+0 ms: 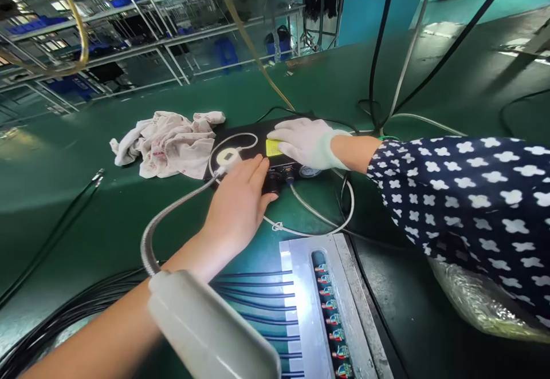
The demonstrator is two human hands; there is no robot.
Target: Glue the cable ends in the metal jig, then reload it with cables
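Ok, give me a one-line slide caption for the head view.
Bare left hand and white-gloved right hand at a rectangular black box, with a slotted silver metal fixture nearer the camera.

Gloved right hand [303, 139] partly hides a yellow label [272, 148]; the bottom edge crops lamp [210, 324] and metal block [306, 299].

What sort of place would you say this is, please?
Probably a factory workshop, perhaps one for cable assembly: a metal fixture holds a row of black cables with small coloured parts showing in its slot, and long metal racks stand in the background.
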